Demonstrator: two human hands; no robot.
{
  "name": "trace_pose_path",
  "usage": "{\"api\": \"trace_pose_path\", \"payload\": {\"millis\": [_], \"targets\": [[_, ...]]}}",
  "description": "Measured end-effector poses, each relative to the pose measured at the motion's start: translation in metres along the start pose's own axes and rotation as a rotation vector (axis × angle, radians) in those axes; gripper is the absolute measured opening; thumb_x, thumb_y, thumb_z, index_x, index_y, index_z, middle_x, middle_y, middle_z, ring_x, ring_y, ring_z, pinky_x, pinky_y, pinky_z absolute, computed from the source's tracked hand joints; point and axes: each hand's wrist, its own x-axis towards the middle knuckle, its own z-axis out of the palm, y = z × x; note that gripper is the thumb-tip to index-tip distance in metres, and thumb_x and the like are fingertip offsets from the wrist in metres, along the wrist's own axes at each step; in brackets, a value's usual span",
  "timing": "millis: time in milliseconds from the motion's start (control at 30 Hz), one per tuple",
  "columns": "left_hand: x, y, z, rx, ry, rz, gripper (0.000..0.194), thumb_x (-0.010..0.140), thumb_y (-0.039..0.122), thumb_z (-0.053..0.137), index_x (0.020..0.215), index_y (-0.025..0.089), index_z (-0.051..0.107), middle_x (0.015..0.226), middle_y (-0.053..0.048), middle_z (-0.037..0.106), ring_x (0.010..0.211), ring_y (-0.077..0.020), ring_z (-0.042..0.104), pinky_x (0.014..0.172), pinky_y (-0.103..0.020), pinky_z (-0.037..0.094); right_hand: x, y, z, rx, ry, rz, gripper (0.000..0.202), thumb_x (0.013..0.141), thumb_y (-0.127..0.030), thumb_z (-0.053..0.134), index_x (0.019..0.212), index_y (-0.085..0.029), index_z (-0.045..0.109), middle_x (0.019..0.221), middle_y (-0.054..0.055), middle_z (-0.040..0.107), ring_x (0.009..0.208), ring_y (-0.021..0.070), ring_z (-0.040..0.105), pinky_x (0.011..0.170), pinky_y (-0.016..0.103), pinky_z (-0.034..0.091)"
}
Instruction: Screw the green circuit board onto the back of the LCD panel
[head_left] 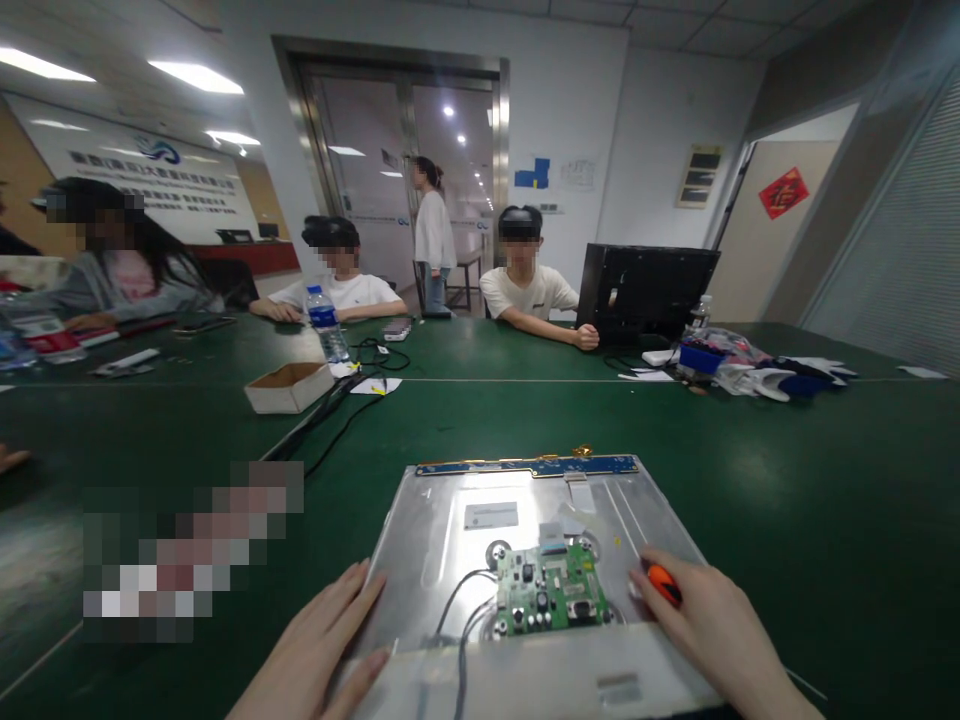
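Note:
A silver metal display panel (pixel 442 530) lies on the green table in front of me, with a blue circuit strip (pixel 525 466) along its far edge. Mounted on the panel's middle is a green circuit board (pixel 551 590), and dark cables curve from its left side. My left hand (pixel 322 640) rests on the panel's left edge, fingers apart and holding nothing. At the right edge, my right hand (pixel 705 610) is closed around an orange and black tool handle (pixel 664 584); the rest of the tool is hidden.
Beyond the panel on the green table (pixel 465 420) are an open cardboard box (pixel 289 388), a water bottle (pixel 326 322), black cables, a black monitor (pixel 645 290) and a blue tray (pixel 699 358) beside gloves. Several people are around the far side. A pixelated patch covers the left.

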Motion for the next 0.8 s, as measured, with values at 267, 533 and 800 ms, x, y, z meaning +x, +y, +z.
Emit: {"api": "trace_pose_path", "payload": {"millis": [267,533,800], "targets": [[0.049,0.065,-0.007,-0.087,-0.203,0.119,0.065,0.094,0.050,0.060,0.152,0.026,0.046,0.154,-0.014,0.047,0.138,-0.0360,0.048,0.111,-0.055,0.042,0.010,0.044,-0.022,0.014,0.034,0.245,0.051,0.097,-0.048,0.037,0.106,-0.018,0.076,0.087,0.014,0.078,0.078,0.0326,0.074,0.069,0.042,0.056],[0.089,0.130,0.032,-0.176,-0.413,0.316,0.089,0.089,0.051,0.064,0.159,0.011,0.027,0.161,-0.029,0.025,0.146,-0.0466,0.029,0.111,-0.065,0.035,0.033,0.091,-0.023,0.076,0.117,0.260,0.059,0.090,-0.057,0.041,0.114,-0.016,0.075,0.102,0.016,0.078,0.092,0.0371,0.073,0.081,0.047,0.054],[0.121,0.184,0.033,-0.278,-0.496,0.354,0.085,0.095,0.057,0.055,0.156,0.003,0.033,0.159,-0.033,0.026,0.148,-0.0456,0.022,0.118,-0.061,0.024,0.030,0.149,-0.025,0.058,0.135,0.224,0.052,0.084,-0.060,0.043,0.091,-0.021,0.077,0.100,0.016,0.078,0.089,0.0360,0.072,0.081,0.045,0.054]]}}
